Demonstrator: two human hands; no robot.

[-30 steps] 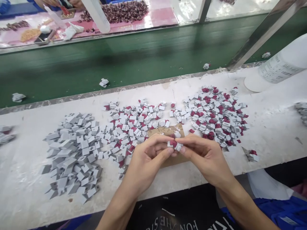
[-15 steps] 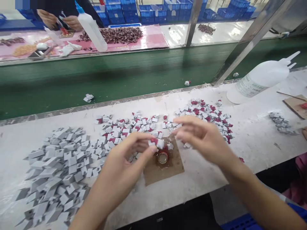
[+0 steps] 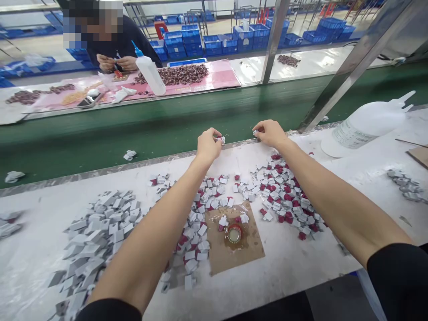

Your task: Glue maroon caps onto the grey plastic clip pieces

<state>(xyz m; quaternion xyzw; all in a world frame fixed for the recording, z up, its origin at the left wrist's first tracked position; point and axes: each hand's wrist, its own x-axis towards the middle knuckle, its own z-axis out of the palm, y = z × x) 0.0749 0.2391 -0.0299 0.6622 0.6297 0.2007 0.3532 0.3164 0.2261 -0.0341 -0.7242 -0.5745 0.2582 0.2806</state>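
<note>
Left hand [image 3: 209, 145] pinches the maroon-grey piece [image 3: 220, 139], small and blocky, at the near edge of the green belt [image 3: 180, 129]; right hand [image 3: 270, 133] grips the pale piece [image 3: 256, 133], mostly hidden by fingers, to its right. Which way either points, and its long axis: too small to tell. Nearer, cardboard [image 3: 219, 261] bears a red-rimmed cap [image 3: 234, 234]. Grey blocks [image 3: 96, 240] piled left, mixed pile [image 3: 284, 196] right; white bottle [image 3: 361, 127] far right, tilted.

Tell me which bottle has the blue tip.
The far bottle, beyond the green belt; the near bottle, on this side, has a whitish spout instead.
</note>
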